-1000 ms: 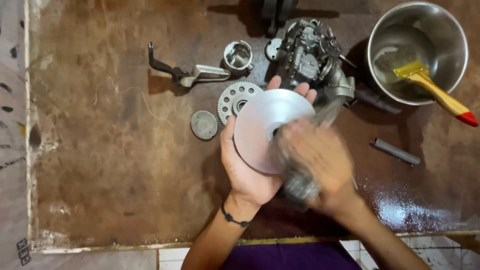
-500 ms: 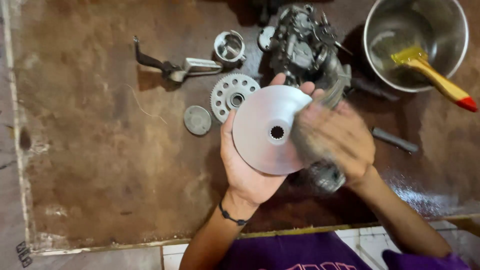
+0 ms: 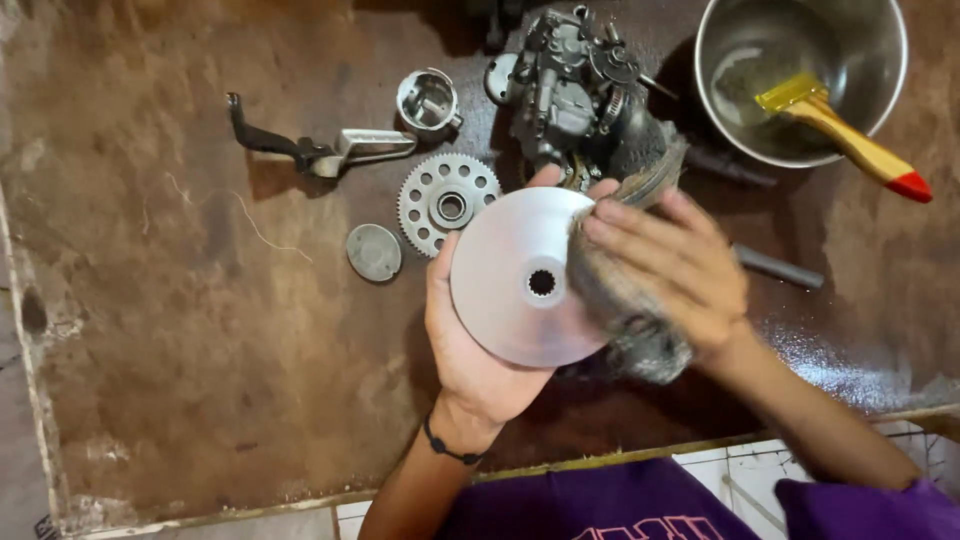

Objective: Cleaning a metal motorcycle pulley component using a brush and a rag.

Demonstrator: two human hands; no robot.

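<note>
Right hand [image 3: 665, 265], gripping a grey rag [image 3: 625, 310], has slid rightward across the disc [image 3: 520, 280] cupped in the left hand [image 3: 470, 350].

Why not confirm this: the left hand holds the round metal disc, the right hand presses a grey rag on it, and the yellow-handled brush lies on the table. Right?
Not quite. The head view shows the yellow-handled brush resting in the steel bowl, not on the table. The rest stands: left hand holds the round metal disc, right hand presses the grey rag on it.
</note>
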